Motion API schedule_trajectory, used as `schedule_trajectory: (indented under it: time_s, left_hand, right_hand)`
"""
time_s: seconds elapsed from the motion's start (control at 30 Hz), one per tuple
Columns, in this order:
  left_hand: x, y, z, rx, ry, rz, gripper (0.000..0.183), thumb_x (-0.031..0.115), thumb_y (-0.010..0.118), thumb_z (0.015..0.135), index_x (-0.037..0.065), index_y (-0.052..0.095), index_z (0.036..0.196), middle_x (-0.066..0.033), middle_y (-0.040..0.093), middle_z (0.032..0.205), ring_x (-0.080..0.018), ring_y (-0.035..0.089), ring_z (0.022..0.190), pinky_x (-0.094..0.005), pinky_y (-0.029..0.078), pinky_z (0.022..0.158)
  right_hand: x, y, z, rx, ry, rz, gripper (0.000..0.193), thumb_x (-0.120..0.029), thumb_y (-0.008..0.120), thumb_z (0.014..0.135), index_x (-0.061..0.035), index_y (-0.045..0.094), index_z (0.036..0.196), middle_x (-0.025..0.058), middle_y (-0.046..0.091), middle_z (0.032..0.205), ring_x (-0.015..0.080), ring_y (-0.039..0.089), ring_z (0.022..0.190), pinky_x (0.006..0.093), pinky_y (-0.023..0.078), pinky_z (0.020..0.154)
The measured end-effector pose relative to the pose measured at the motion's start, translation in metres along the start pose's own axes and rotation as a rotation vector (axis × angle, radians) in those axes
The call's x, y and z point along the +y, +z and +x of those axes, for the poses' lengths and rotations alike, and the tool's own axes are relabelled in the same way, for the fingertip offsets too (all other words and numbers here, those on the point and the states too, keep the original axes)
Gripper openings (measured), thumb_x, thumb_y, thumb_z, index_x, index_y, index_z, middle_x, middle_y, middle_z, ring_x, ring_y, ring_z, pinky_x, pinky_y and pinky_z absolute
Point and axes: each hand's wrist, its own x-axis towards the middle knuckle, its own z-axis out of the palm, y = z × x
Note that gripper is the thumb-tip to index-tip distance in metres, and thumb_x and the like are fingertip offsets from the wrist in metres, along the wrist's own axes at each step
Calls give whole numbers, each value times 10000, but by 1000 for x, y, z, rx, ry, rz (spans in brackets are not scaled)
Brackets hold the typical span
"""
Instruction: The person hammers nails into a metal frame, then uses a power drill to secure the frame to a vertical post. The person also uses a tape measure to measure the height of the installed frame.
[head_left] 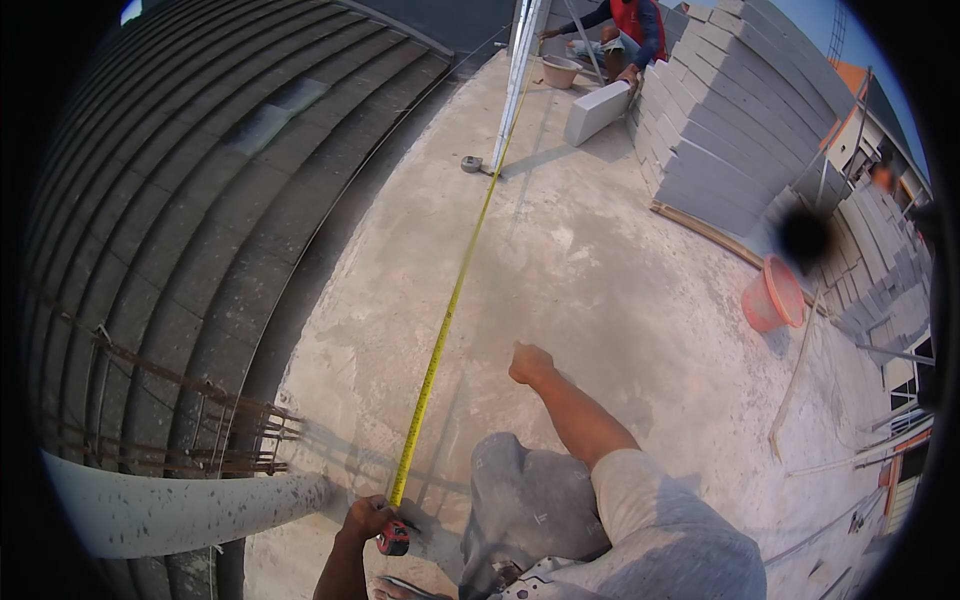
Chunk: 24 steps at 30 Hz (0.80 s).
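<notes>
My left hand (369,516), low in the head view, is closed around a red and black tape measure (393,540). From it the yellow tape blade (441,345) runs out across the concrete slab (370,290), past the foot of a shiny metal upright (512,95). My right hand (530,364) is held out over the slab, right of the blade and apart from it. Its fingers are curled closed; whether anything small is in them I cannot make out. A small grey round object (471,164) lies beside the upright's foot.
A person in a red vest (640,25) crouches far ahead, one hand on a grey block (598,112), near a bucket (560,70). Stacked blocks (735,130) and an orange bucket (771,296) stand right. Left are roof tiles (200,200), rusty rebar (200,455) and a pale pipe (190,505).
</notes>
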Motion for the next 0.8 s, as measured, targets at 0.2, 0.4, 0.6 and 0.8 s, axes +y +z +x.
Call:
schedule_trajectory:
  time_s: [0.2, 0.4, 0.6, 0.8]
  left_hand:
    - [14, 33, 13, 254, 93, 280, 217, 284, 637, 771, 93, 667, 869, -165, 683, 829, -341, 677, 804, -448, 527, 722]
    - [27, 60, 21, 593, 156, 354, 143, 155, 653, 695, 74, 631, 810, -166, 625, 710, -341, 653, 652, -451, 523, 621]
    - [65, 68, 20, 763, 124, 232, 222, 214, 687, 743, 55, 601, 872, -149, 605, 790, -344, 632, 742, -449, 513, 674]
    - [94, 60, 23, 520, -101, 203, 267, 254, 690, 801, 51, 590, 944, -156, 618, 953, -345, 616, 954, -437, 483, 820]
  right_hand:
    - [-4, 10, -2, -67, 14, -8, 373, -114, 522, 871, -26, 544, 1232, 212, 652, 1129, 343, 631, 1085, 431, 523, 897]
    - [-9, 13, -8, -109, 33, -4, 402, -106, 519, 870, -14, 518, 1261, 218, 645, 1144, 345, 624, 1095, 428, 518, 907]
    - [-10, 21, -10, -44, 19, 41, 371, -114, 526, 856, -13, 522, 1213, 230, 648, 1119, 363, 628, 1076, 443, 515, 899]
    - [-3, 34, -2, -46, 20, 33, 391, -134, 543, 844, -40, 512, 1222, 229, 643, 1134, 371, 624, 1084, 455, 503, 920]
